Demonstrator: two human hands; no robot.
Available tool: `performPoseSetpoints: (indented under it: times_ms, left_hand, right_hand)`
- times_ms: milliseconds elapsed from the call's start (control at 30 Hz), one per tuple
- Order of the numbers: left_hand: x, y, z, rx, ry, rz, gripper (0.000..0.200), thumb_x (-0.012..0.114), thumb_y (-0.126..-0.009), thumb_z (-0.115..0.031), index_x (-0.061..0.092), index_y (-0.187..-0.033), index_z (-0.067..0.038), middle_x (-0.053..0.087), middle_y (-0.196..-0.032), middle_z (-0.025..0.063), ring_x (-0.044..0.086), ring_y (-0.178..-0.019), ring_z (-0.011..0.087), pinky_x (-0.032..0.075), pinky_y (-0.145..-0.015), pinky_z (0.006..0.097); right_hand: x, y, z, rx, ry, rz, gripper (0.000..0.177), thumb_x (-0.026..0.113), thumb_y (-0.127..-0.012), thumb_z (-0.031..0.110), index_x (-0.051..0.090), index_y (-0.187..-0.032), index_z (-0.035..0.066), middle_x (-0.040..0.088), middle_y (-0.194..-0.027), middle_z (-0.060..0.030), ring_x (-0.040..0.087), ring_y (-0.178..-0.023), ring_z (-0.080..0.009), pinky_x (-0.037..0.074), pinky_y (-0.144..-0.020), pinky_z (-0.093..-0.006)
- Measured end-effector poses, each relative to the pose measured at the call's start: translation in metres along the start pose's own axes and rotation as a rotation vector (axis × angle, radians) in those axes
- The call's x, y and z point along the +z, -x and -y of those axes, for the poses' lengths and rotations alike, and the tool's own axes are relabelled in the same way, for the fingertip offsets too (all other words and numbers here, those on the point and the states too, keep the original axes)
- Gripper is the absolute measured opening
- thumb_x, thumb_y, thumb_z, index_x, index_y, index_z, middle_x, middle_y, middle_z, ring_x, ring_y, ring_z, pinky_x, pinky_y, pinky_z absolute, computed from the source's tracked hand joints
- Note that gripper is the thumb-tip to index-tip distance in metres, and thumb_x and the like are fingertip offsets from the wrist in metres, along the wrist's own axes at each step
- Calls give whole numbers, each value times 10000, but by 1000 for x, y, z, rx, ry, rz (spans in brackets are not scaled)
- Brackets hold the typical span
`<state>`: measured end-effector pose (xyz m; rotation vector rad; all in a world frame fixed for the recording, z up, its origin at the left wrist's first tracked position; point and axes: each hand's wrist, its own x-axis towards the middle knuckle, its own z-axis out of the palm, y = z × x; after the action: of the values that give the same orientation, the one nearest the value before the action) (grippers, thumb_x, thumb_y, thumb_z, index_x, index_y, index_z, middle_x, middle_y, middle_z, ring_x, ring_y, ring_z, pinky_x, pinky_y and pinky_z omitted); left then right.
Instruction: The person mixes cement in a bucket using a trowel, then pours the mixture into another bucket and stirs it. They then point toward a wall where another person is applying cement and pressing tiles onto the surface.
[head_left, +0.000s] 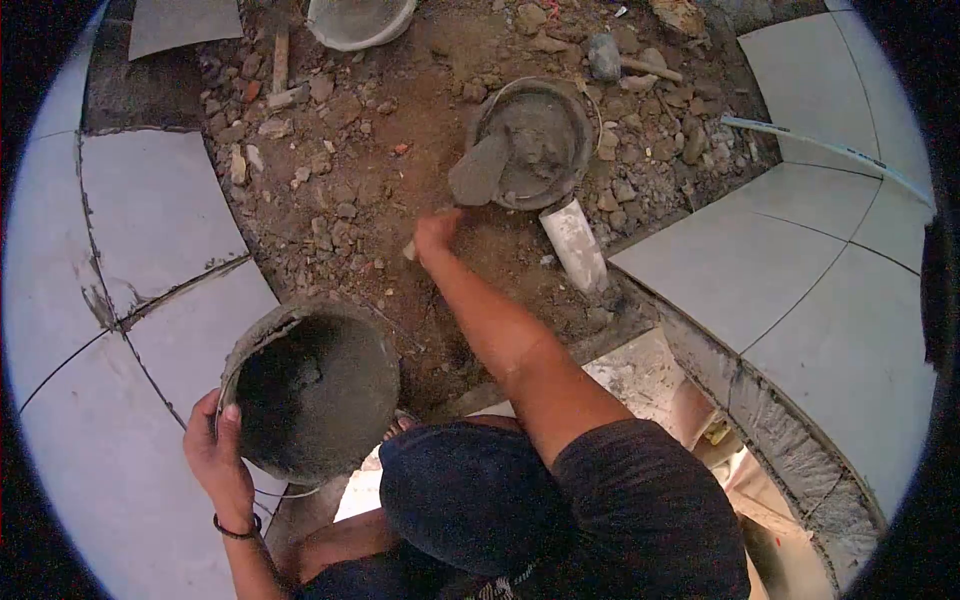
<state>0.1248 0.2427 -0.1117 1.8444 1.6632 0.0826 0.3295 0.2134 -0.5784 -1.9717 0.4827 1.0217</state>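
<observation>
My left hand point(218, 440) grips the left rim of a mortar-coated bucket point(236, 360), its thumb over the edge. This bucket is tilted, and its dark inside shows grey residue. My right hand point(436, 236) is closed around the handle of a trowel point(480, 170). The trowel's blade is coated in grey and reaches over the near-left rim of a second bucket point(584, 150). Wet grey mortar point(545, 135) lies inside that second bucket. Most of the trowel's handle is hidden by my fingers.
Rubble and soil point(330, 200) cover the ground between pale tiles at left point(160, 200) and right point(740, 250). A white pipe piece point(575, 248) lies beside the second bucket. A hammer point(606, 58), another basin point(362, 42) and a long thin rod point(820, 150) lie farther off.
</observation>
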Motion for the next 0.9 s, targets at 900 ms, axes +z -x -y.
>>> performPoseSetpoints:
  times_ms: [900]
  left_hand:
    - [21, -52, -21, 223, 34, -91, 355, 542, -909, -304, 586, -838, 40, 590, -758, 209, 573, -731, 296, 443, -699, 384]
  right_hand:
    - [-294, 161, 107, -680, 383, 605, 557, 596, -780, 125, 458, -1302, -10, 591, -1106, -195, 619, -819, -259, 503, -766, -373]
